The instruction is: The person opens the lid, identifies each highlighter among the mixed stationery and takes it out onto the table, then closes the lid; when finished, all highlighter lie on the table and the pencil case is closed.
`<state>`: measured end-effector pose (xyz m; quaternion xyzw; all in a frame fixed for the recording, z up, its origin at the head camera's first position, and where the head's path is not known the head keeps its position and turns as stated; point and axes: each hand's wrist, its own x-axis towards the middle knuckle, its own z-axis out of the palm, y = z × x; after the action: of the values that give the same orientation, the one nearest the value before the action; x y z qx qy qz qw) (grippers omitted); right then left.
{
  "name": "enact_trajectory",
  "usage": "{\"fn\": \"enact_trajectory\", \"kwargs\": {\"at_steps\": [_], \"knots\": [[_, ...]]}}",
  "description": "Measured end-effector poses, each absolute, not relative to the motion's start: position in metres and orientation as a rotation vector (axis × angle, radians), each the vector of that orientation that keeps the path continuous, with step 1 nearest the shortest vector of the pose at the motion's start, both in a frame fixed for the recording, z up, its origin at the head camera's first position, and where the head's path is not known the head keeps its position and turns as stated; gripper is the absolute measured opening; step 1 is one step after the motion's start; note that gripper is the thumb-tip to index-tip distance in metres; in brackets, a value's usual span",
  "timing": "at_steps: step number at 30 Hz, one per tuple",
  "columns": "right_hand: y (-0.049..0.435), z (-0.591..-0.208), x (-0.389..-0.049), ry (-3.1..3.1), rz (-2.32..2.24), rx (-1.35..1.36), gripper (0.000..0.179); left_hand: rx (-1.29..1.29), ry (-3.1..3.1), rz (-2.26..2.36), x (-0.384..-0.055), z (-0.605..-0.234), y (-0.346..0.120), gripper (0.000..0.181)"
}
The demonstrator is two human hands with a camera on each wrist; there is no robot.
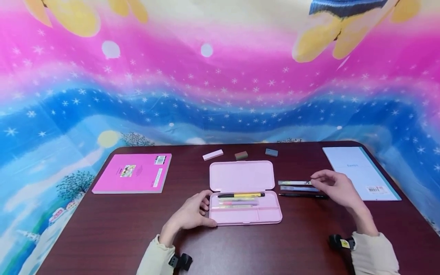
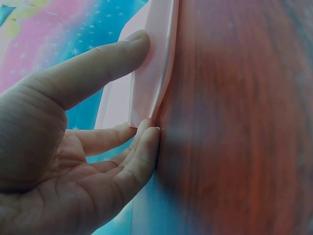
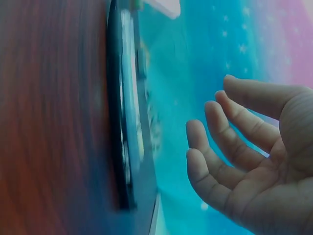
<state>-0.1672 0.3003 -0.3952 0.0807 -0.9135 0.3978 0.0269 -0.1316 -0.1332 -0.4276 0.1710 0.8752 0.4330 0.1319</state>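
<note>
A pink pencil case [image 1: 233, 217] lies with its lid up in the head view. My left hand [image 1: 189, 214] holds its left end, the thumb [image 2: 112, 61] on the front wall and the fingertips round the corner. Inside lie a black-and-yellow pen [image 1: 252, 194] and several pale, slim pens [image 1: 238, 201]. My right hand [image 1: 340, 189] hovers with loosely bent fingers above the right ends of a clear pen [image 1: 292, 183], a bluish pen [image 1: 295, 188] and a black pen [image 1: 297, 195]. The right wrist view shows nothing between its fingers and a gap to the pens.
Behind the case lie a whitish eraser [image 1: 213, 154], a brown-green eraser [image 1: 241, 155] and a grey-blue block [image 1: 271, 152]. A pink book [image 1: 137, 179] lies at the left, a pale blue notebook [image 1: 357, 173] at the right. A printed cloth [image 1: 220, 95] hangs behind the table.
</note>
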Motion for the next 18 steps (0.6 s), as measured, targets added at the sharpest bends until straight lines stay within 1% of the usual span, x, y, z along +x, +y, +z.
{"fn": "enact_trajectory", "kwargs": {"at_steps": [9,14,18], "knots": [[0.242,-0.385,-0.177,-2.796,1.379,0.363,0.023,0.504,2.546,1.258,-0.131,-0.427,-0.133,0.076],[0.218,-0.389,-0.179,-2.790,1.465,0.419,0.022,0.506,2.546,1.258,-0.130,-0.427,-0.134,0.076],[0.206,-0.395,-0.176,-2.820,1.498,0.462,0.017,0.510,2.541,1.264,-0.130,-0.427,-0.134,0.076]]}}
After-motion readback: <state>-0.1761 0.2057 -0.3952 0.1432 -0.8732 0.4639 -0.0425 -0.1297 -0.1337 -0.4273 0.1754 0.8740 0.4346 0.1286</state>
